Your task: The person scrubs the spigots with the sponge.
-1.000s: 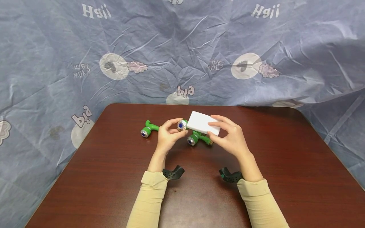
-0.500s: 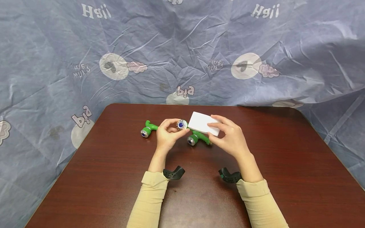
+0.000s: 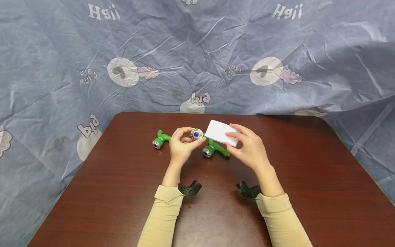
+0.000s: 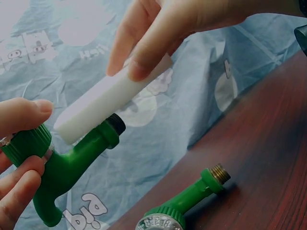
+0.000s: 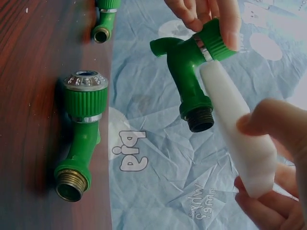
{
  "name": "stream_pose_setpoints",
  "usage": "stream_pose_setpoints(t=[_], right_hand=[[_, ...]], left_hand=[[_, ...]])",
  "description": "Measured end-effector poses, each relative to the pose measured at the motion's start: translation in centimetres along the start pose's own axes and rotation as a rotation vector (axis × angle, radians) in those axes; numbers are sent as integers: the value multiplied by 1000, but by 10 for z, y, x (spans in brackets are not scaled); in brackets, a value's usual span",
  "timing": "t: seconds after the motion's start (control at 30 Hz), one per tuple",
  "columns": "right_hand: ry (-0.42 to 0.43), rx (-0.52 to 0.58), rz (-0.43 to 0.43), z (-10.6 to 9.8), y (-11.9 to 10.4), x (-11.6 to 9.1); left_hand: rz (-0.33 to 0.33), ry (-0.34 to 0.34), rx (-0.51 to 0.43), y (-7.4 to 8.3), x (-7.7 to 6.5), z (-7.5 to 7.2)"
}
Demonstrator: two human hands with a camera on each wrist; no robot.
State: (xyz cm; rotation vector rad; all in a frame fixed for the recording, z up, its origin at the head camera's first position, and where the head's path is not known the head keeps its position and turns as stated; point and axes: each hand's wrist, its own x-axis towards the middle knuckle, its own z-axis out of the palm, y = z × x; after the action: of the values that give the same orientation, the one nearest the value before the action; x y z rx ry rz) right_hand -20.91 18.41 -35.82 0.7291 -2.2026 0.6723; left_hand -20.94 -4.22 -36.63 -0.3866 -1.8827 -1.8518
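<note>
My left hand (image 3: pixel 180 146) grips a green tap (image 4: pixel 72 165) by its ribbed knob, held above the table. The knob's silver cap with a blue centre faces the head camera. My right hand (image 3: pixel 252 147) pinches a white sponge block (image 3: pixel 217 131) between thumb and fingers. In the left wrist view the sponge lies along the tap's body, close to the threaded end (image 4: pixel 116 123). From the right wrist, one end of the sponge (image 5: pixel 237 127) shows right at the collar under the knob. The sponge hides much of this tap in the head view.
Two more green taps lie on the brown table (image 3: pixel 123 192): one tap (image 3: pixel 159 140) left of my left hand, another tap (image 3: pixel 213 150) below the sponge. Brass threads show on the nearer one (image 5: pixel 72 184). A blue printed cloth (image 3: pixel 197 61) hangs behind the table.
The sponge has shifted slightly right along the held tap. My left hand has turned the tap a little, so its knob cap faces the head camera more. Both resting taps stay put.
</note>
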Motion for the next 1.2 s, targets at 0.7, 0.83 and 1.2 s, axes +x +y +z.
stream_pose_setpoints(t=[0.7, 0.83, 1.2], right_hand=[[10, 62, -9, -1, -3, 2], [12, 62, 9, -1, -2, 2], [29, 89, 39, -1, 1, 0]], left_hand=[[-81, -20, -123, -3, 1, 2], [-108, -76, -128, -3, 1, 1], [-103, -170, -107, -2, 1, 0]])
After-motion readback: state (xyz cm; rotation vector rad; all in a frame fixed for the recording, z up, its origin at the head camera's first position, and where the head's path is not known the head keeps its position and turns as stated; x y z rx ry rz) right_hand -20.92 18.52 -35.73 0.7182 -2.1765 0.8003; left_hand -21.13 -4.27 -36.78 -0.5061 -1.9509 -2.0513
